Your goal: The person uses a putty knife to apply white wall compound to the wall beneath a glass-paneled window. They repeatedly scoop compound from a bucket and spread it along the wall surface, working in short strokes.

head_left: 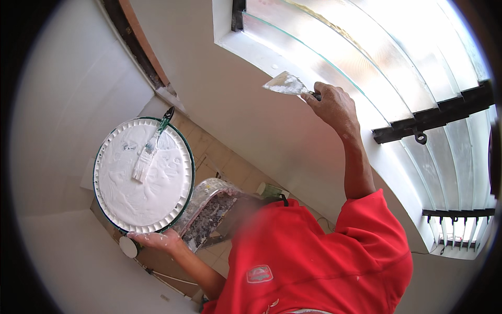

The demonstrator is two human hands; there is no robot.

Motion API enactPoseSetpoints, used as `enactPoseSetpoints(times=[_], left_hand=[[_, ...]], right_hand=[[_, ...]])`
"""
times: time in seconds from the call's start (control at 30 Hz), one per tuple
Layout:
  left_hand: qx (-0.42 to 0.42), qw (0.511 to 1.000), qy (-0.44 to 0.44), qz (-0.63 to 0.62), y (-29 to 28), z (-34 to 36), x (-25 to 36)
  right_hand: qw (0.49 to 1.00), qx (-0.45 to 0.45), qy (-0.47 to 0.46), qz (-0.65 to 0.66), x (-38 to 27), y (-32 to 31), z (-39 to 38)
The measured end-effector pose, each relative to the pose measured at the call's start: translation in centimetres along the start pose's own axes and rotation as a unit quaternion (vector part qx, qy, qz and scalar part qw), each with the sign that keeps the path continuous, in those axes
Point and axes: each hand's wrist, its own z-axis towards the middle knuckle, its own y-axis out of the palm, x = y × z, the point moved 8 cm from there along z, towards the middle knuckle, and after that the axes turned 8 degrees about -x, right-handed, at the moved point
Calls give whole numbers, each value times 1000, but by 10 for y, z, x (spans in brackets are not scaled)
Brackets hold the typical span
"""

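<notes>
My left hand (157, 240) grips the lower rim of a round green-edged lid (180, 201) and holds it up flat; thick white putty covers the lid. A paintbrush (148, 154) with a green handle lies in the putty, bristles smeared white. My right hand (332, 104) is raised and shut on the dark handle of a putty knife (286, 83). The blade carries white putty and sits close to the white window reveal (251, 57), below the glass; I cannot tell if it touches. Both arms come out of a red shirt (314, 256).
A louvre window (366, 57) of ribbed glass slats with dark metal clips fills the upper right. A white wall (251, 131) runs beneath it. Below me stand a paint-spattered stepladder (209, 214) and a beige tiled floor (219, 162). A dark door frame (141, 47) rises at upper left.
</notes>
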Motion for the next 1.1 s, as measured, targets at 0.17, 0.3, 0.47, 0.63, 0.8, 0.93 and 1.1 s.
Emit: enactPoseSetpoints(times=[0.17, 0.3, 0.47, 0.63, 0.8, 0.93, 1.1], left_hand=[[7, 1000, -9, 3, -1, 1, -2], [-13, 1000, -7, 2, 3, -3, 2], [4, 1000, 0, 16, 5, -2, 2], [-20, 1000, 1, 0, 3, 2, -1], [-16, 1000, -6, -11, 8, -1, 4], [6, 1000, -15, -9, 5, -5, 2], [0, 1000, 9, 4, 5, -4, 2]], right_hand=[[997, 9, -70, -13, -21, -13, 12], [998, -8, -58, -22, -14, -11, 12], [993, 14, -100, -56, -12, -10, 26], [990, 22, -109, -91, -15, -1, 42], [984, 64, -162, -49, -16, -13, 31], [998, -18, 4, -64, 14, -8, 27], [982, 0, -173, 77, -40, 15, 40]])
